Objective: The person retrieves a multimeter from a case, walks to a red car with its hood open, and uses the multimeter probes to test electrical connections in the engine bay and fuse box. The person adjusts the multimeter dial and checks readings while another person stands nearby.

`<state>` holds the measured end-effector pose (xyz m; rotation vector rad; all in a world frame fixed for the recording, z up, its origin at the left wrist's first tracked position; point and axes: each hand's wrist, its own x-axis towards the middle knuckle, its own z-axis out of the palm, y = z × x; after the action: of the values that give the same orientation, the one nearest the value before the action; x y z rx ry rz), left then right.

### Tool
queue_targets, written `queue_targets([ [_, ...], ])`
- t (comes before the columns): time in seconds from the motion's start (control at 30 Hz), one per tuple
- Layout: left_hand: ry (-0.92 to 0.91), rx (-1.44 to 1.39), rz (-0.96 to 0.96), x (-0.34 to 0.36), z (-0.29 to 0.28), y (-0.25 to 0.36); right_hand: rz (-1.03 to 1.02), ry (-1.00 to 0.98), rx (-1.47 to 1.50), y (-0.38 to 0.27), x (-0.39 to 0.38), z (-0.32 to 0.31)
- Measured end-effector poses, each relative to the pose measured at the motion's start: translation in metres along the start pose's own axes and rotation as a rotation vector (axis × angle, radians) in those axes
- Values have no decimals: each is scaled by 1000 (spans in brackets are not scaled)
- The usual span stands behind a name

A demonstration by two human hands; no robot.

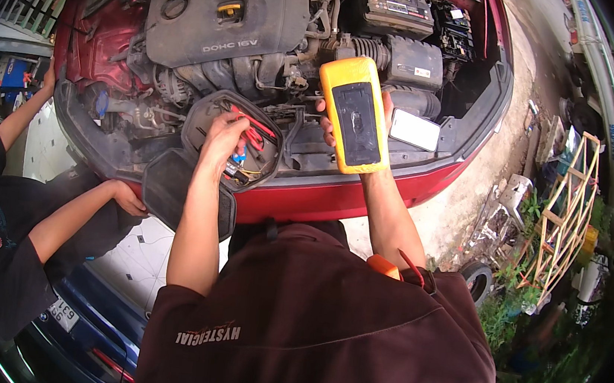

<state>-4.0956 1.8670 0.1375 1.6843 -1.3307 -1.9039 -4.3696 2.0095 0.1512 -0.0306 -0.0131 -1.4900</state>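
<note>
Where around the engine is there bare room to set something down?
The grey engine cover is bare right of its yellow cap. A narrow front panel strip shows between the open case and yellow device. Crowded: the case, with the left hand and red leads in it; right of the device, a white phone.

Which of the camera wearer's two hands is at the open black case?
The left hand, which reaches to the red leads inside the case; the right hand instead grips the yellow-framed device.
</note>
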Motion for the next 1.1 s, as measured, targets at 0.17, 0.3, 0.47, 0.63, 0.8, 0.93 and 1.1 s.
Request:
queue_targets([
  [0.17,-112,-335,38,-55,-37,30,111,-38,59,8,10,-1],
  [0.3,-333,-852,181,-87,-58,18,168,-48,79,25,26,7],
  [0.47,-503,-1090,275,-109,-64,16,142,179,316,47,51,30],
  [0.63,-637,-1159,246,-113,-56,16,-69,449,217,57,55,41],
  [0.8,-657,-1131,292,-124,-49,17,-144,243,-714,57,45,58],
  [0.93,-439,-887,348,-148,-31,46,-324,195,-1371,53,41,95],
  [1.1,-413,-664,395,-157,-32,61,-544,113,-1968,63,39,118],
])
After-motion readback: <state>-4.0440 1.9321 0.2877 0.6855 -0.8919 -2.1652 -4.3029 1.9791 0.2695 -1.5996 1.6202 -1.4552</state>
